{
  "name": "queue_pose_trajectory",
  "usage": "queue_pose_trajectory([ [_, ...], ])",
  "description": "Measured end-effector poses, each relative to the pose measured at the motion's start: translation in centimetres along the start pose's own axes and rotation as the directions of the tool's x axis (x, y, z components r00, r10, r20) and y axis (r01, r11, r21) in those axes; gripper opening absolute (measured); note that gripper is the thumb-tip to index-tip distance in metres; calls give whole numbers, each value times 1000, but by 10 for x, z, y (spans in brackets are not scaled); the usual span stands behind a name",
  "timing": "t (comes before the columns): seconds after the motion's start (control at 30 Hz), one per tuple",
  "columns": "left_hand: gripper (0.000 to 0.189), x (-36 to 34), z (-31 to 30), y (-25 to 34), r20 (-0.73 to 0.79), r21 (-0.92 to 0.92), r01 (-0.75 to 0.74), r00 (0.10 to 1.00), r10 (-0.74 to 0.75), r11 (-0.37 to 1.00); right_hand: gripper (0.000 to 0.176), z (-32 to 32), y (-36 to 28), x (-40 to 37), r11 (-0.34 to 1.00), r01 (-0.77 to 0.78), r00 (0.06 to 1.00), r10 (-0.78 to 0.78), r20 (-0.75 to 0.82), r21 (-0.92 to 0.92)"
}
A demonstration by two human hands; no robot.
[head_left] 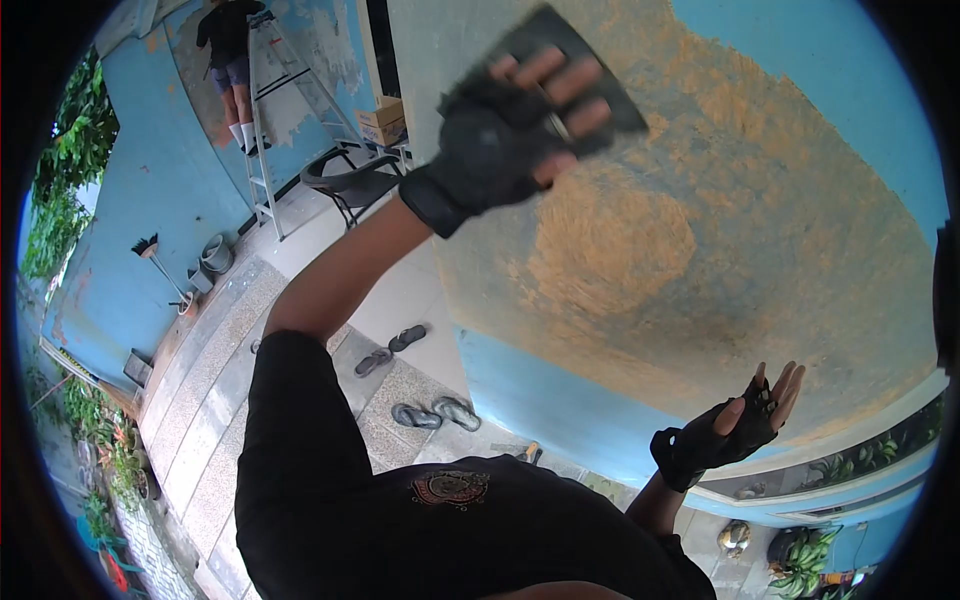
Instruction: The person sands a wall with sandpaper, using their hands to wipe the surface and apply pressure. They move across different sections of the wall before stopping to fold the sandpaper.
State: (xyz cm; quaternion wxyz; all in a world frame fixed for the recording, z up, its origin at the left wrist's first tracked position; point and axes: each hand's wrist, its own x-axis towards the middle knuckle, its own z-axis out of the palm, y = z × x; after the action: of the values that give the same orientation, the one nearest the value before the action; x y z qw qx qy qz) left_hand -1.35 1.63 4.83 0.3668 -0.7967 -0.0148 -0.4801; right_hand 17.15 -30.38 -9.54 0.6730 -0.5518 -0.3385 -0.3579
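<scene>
My left hand [520,120], in a black fingerless glove, reaches up against the wall at the top of the view. Its fingers lie over a dark, flat, square-edged pad [535,35], slightly blurred; the side of the pad towards the wall is hidden. Behind it, the wall [610,245] carries rough grey and orange-brown patches where the blue paint is gone. Lower right, my right hand [735,420] wears a matching glove. Its fingers are stretched out, with nothing in them, close to the lower edge of the patchy area.
At upper left a person [230,60] stands by a stepladder [262,130] at another wall. A black chair [350,180] and a cardboard box [382,122] are near it. Sandals [415,415] lie on the tiled floor. A broom [160,265] and buckets [215,253] stand along the left wall.
</scene>
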Motion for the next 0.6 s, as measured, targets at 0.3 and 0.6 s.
queue_pose_trajectory([
  [0.3, 51, 37, -2, -23, -247, -251, 238, 922, -299, 938, 83, -46, 16, 19, 999, -17, 999, 18, -46, 39],
  [0.6, 49, 56, 5, 73, -20, -12, 61, 998, -61, 998, 81, -110, 54, 57, 998, 6, 1000, -7, 13, 63],
])
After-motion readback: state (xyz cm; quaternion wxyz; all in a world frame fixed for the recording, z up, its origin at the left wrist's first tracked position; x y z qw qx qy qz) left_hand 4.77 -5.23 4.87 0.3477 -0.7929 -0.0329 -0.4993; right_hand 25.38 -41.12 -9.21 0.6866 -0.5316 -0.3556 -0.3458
